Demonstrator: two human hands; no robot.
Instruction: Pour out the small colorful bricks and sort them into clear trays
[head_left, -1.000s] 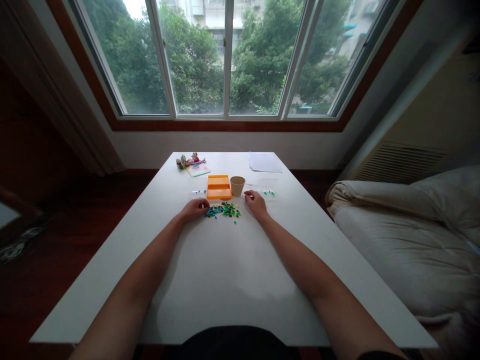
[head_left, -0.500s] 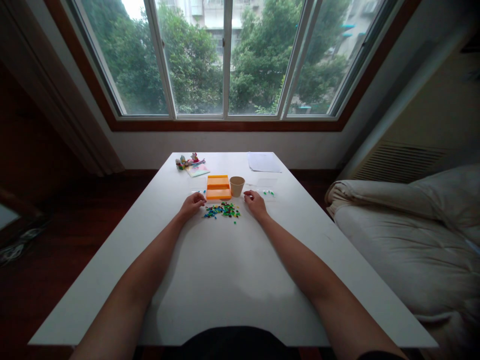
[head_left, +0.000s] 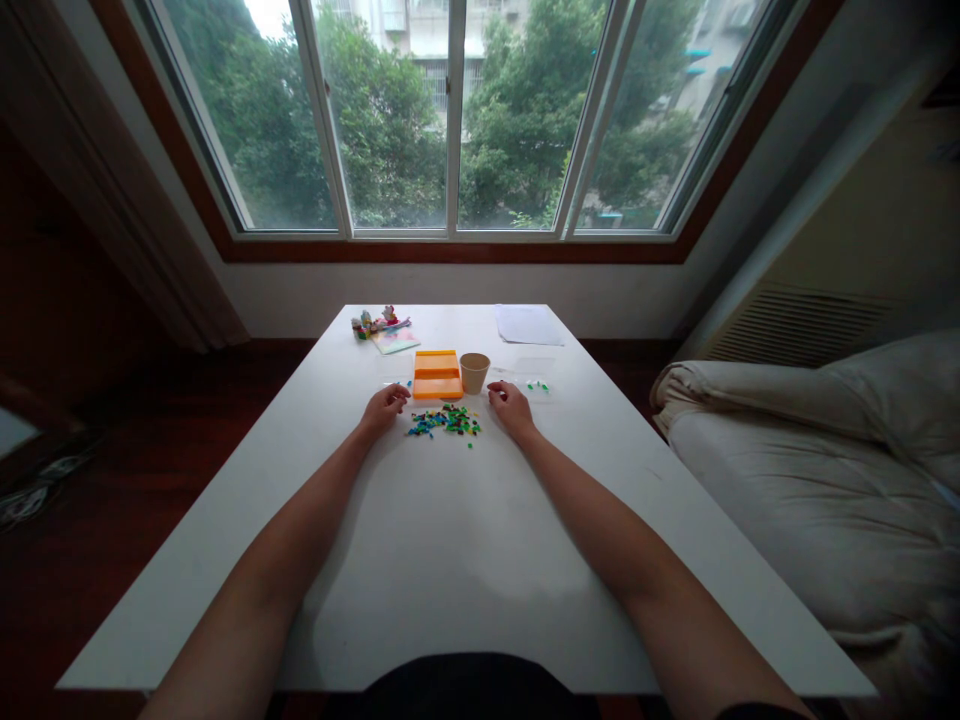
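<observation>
A loose pile of small green, blue, yellow and dark pieces lies on the white table between my hands. My left hand rests at the pile's left, fingers curled; whether they hold a piece is too small to tell. At the right, my right hand is near the cup, its fingertips together, and any piece in them cannot be made out. Behind the pile sits an open orange case, with a brown paper cup upright beside it.
Clear trays hold a few pieces: one behind my left hand, another behind my right. Small figurines and a pastel card are at the back left. White papers lie back right. A sofa stands right of the table.
My left hand's fingers have shifted slightly, up and a little to the left. The right hand looks unmoved.
</observation>
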